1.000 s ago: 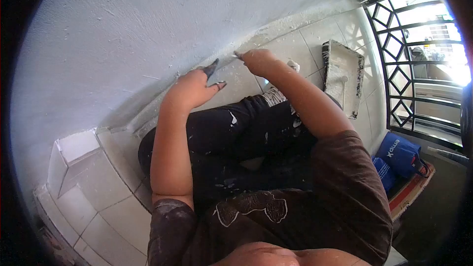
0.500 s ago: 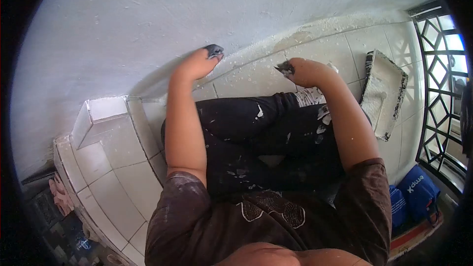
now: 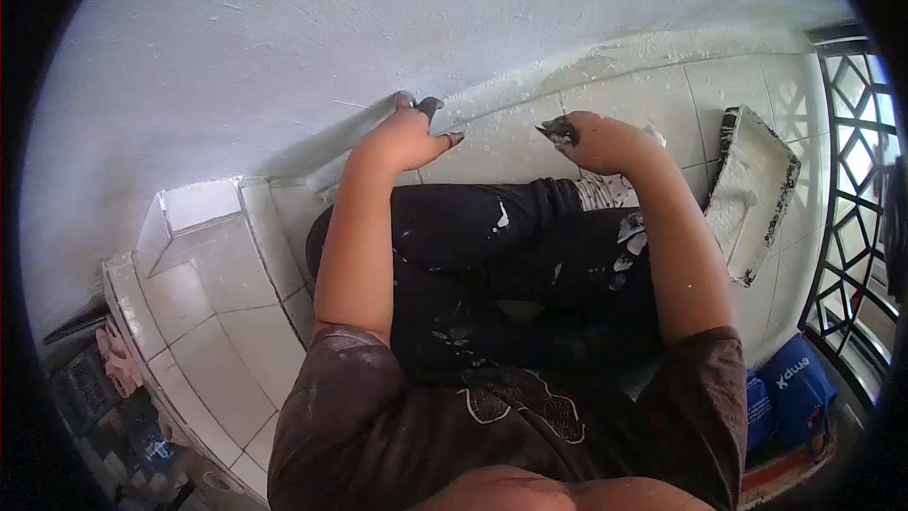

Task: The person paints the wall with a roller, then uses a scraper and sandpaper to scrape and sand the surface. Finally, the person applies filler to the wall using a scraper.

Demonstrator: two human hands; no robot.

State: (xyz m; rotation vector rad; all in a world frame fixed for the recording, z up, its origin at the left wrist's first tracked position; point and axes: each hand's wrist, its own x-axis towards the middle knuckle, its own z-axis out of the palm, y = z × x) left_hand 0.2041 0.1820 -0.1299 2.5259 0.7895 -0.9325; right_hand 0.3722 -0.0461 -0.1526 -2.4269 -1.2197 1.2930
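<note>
My left hand (image 3: pixel 402 137) is at the foot of the pale painted wall (image 3: pixel 284 47), its thumb and fingers spread apart. The fingertips are dark and smeared, right up against the wall surface. My right hand (image 3: pixel 596 139) hovers over the white floor tiles (image 3: pixel 501 149), its dark, paint-flecked fingers drawn together to a point towards the left. I cannot tell what, if anything, is between them. To the right of this hand a paint tray (image 3: pixel 757 185) with white paint inside and black smears on its rim lies on the tiles.
White specks dot the wall's base and the floor. A tiled ledge (image 3: pixel 227 350) rises on my left. At the right stand a black metal grille (image 3: pixel 842 208) and a blue bag (image 3: pixel 799 383). My crossed legs in paint-spotted black trousers (image 3: pixel 511 255) fill the middle.
My left hand has opened from a bunched grip at the wall, its thumb now stretched out to the right. The right hand has kept nearly the same pose.
</note>
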